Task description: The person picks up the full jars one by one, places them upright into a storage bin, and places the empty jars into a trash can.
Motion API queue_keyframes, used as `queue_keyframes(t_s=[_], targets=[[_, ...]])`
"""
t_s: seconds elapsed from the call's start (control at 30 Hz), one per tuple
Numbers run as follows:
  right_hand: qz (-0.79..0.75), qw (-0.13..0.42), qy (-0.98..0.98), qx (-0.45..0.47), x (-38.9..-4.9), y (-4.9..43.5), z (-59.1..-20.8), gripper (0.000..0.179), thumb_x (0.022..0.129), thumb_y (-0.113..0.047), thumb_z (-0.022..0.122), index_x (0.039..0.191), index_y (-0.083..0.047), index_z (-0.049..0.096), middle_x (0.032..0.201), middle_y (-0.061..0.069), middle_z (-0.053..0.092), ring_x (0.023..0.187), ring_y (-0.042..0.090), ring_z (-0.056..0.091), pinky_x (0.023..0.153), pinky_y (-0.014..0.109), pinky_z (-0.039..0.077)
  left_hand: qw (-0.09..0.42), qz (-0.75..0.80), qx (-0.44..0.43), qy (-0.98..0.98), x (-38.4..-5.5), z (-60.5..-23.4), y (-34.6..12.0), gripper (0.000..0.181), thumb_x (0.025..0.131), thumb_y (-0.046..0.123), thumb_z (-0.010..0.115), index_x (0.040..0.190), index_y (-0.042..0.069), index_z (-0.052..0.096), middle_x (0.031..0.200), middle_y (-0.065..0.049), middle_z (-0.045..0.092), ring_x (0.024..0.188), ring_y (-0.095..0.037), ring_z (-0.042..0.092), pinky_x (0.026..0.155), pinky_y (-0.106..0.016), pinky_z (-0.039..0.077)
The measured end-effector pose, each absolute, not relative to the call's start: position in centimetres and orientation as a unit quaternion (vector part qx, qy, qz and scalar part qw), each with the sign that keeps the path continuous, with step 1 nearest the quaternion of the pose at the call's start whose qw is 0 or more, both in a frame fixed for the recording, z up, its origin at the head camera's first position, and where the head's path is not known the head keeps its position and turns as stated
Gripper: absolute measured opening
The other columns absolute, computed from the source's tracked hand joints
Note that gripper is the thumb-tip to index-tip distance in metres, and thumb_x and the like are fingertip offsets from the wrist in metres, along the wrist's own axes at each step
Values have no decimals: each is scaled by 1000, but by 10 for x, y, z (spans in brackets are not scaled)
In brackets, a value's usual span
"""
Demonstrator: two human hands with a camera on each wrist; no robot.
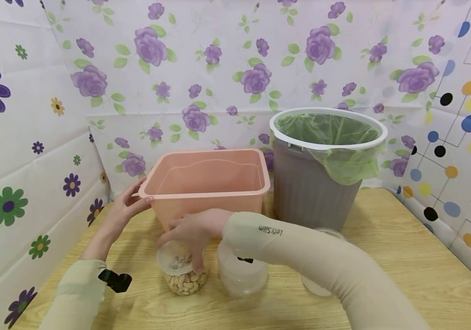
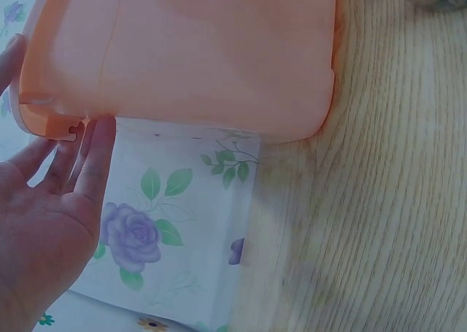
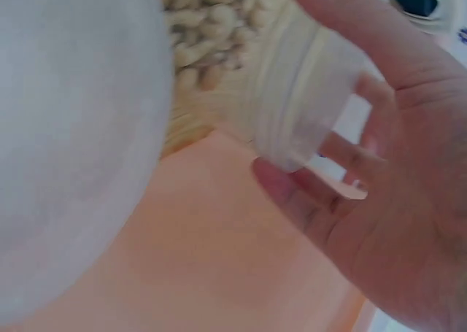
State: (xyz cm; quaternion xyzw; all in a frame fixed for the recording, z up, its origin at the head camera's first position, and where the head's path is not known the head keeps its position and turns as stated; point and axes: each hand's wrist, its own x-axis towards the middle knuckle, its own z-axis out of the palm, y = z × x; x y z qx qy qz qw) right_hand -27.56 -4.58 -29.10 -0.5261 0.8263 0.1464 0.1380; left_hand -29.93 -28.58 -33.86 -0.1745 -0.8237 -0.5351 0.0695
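Right hand [image 1: 188,233], nearer, grips nut jar [image 1: 183,283] from above; jar just nearside of tub [image 1: 210,195], whose left rim left hand [image 1: 126,206] holds.

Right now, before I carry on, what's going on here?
A person's left hand holds the left end of the pink tub by its rim. The right hand reaches across and grips the nut jar around its lid, in front of the tub. A second jar stands just right of it, and the lined bin is right of the tub. The nuts are inside their jar.
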Motion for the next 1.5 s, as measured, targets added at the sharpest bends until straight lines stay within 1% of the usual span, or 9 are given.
queue_keyframes(t_s=[0.2, 0.53, 0.63, 0.77, 0.87, 1.0, 1.13, 1.27, 1.5], targets=[[158, 149, 820, -530, -277, -47, -288, 107, 63, -56, 88, 150, -53, 27, 142, -7, 40, 118, 9, 41, 102, 26, 43, 64, -535, -170, -825, -300, -338, -285, 69, 102, 22, 53, 160, 17, 16, 145, -19, 43, 104, 8, 60, 89, -10, 48], [148, 157, 808, -549, -276, -46, -280, 101, 65, -49, 90, 147, -51, 32, 144, -6, 43, 127, 8, 46, 107, 29, 43, 59, -540, -174, -822, -300, -338, -286, 68, 102, 22, 52, 160, 18, 16, 148, -23, 39, 103, 6, 61, 89, -11, 49], [157, 161, 799, -558, -274, -47, -266, 103, 64, -46, 91, 147, -50, 31, 140, -6, 44, 124, 8, 47, 106, 29, 44, 55, -543, -177, -819, -300, -339, -286, 68, 103, 21, 52, 160, 17, 16, 149, -23, 37, 104, 6, 61, 90, -11, 49], [143, 167, 790, -573, -271, -43, -230, 104, 65, -37, 92, 149, -47, 31, 145, -7, 41, 130, 8, 42, 110, 31, 42, 52, -545, -171, -819, -300, -339, -286, 68, 103, 22, 51, 160, 17, 16, 147, -22, 39, 104, 6, 60, 89, -12, 49], [124, 155, 786, -586, -267, -36, -196, 104, 67, -31, 91, 151, -44, 30, 151, -7, 37, 135, 9, 38, 112, 34, 40, 56, -538, -169, -824, -299, -337, -287, 68, 102, 21, 51, 160, 14, 16, 139, -10, 46, 103, 8, 58, 85, -13, 49], [108, 113, 793, -589, -261, -23, -153, 104, 67, -25, 91, 151, -41, 32, 151, -6, 39, 137, 12, 38, 112, 38, 40, 61, -538, -179, -822, -298, -336, -289, 66, 102, 16, 49, 159, 10, 16, 127, 15, 47, 104, 10, 55, 83, -14, 50], [80, 124, 809, -570, -257, -10, -120, 109, 67, -10, 88, 153, -38, 27, 154, -3, 36, 140, 14, 36, 112, 39, 42, 56, -536, -174, -824, -298, -336, -289, 67, 103, 21, 49, 160, 15, 15, 122, 25, 49, 106, 9, 55, 86, -11, 48], [74, 114, 822, -553, -257, 3, -89, 109, 69, -3, 85, 153, -38, 25, 158, -5, 32, 142, 15, 35, 112, 40, 42, 47, -545, -161, -821, -300, -335, -288, 68, 103, 24, 51, 161, 19, 14, 122, 19, 50, 104, 8, 59, 88, -11, 49], [78, 73, 853, -511, -268, 23, -51, 110, 71, -3, 83, 153, -45, 21, 162, -8, 24, 146, 18, 27, 108, 42, 44, 40, -561, -152, -812, -301, -335, -286, 71, 102, 24, 53, 161, 17, 13, 142, -11, 43, 104, 8, 61, 90, -13, 52]])
